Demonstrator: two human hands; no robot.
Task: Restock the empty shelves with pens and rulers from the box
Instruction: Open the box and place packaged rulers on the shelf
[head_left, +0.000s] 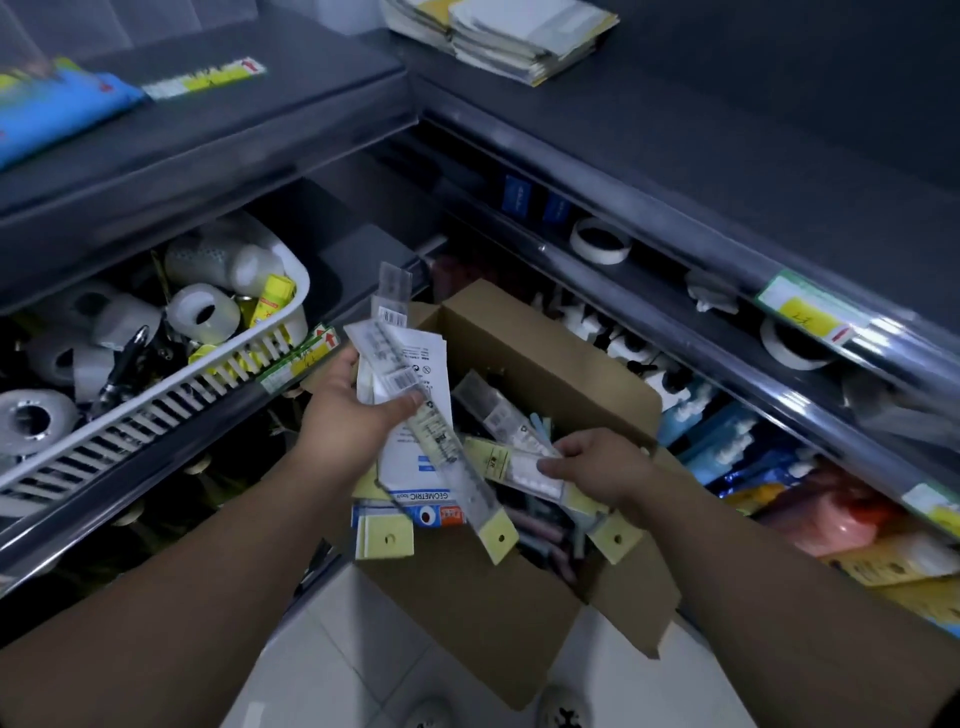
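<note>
Left hand (348, 410): gripped a fanned-out bundle of rulers (410, 374) in clear sleeves, thumb across the front and fingers curled behind. It was held over the left side of the box.
Right hand (597, 462): pinched one ruler pack (524, 467) between thumb and fingertips, right at the box opening and lower than the bundle.
Box (498, 629): brown cardboard, flaps open, sat on the tiled floor (332, 649) in the corner where the two shelf units met. More sleeved packs with yellow hang tabs lay inside. The darker stuff below them was too murky to make out.
Bundle detail: a blue-and-white card (415, 501) marked GEOMETRIC hung at the near end of it, along with a couple of yellow tabs.
Left shelf: a white slatted basket (171, 400) stuffed with tape rolls (200, 312) and a yellow tube, just left of the left hand.
Right shelf: a white tape ring (601, 240) on the far ledge, with colourful packets lower down to the right of the box.
Top, far: a stack of booklets (524, 36).
</note>
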